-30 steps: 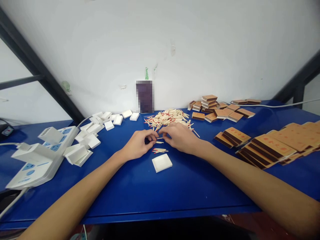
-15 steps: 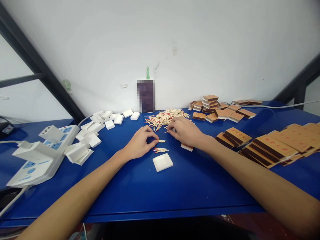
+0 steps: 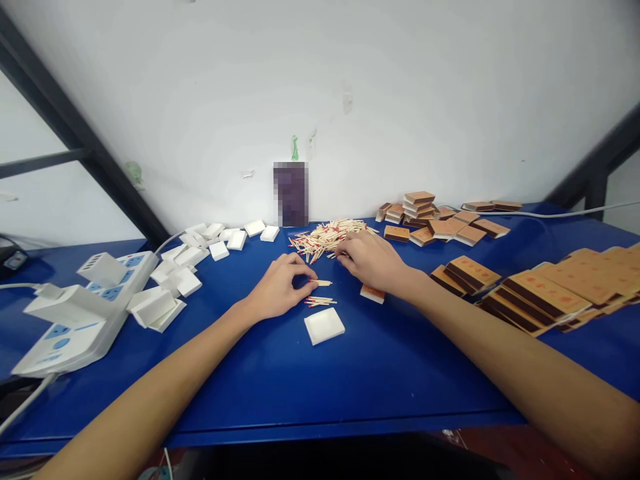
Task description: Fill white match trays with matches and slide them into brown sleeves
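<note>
Head view: left fingers pinch matches protruding from their tips, probably light, brittle, best held mid-stick; right fingers' grip, I cannot tell.

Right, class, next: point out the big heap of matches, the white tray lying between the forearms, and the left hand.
Match heap [image 3: 330, 236], head view: middle of the pile.
White tray [image 3: 325, 326], head view: middle of its upper side.
Left hand [image 3: 278, 287], head view: back of the hand.

We now position the right hand apart from the left hand, at the match pile, exposing one matchbox.
</note>
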The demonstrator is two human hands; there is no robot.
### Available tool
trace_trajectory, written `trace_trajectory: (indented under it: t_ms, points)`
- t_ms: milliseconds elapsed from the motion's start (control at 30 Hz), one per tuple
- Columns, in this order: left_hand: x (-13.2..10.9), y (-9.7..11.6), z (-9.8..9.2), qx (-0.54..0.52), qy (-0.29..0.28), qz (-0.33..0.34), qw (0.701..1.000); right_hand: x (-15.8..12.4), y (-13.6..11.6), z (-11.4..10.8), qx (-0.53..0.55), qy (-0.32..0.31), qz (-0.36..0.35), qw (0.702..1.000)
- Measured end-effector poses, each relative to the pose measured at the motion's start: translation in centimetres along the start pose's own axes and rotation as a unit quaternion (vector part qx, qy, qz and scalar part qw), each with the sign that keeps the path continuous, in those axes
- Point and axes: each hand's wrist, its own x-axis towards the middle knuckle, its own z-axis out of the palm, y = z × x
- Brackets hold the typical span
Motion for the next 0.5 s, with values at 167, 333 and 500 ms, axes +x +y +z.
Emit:
trace_trajectory:
  t_ms: [167, 333, 500]
  points:
    - [0.11, 0.20, -0.17, -0.018, 0.001, 0.005, 1.000, 0.10, -0.37, 0.04, -0.016, -0.029, 0.008, 0.999]
    - [0.13, 0.32, -0.29, -0.021, -0.003, 0.008, 1.000, 0.15, -0.25, 0.20, -0.010, -0.026, 0.003, 1.000]
    - [0.03, 0.25, -0.24, -0.019, -0.003, 0.009, 1.000, -0.01, -0.40, 0.08, 0.029, -0.022, -0.074, 0.997]
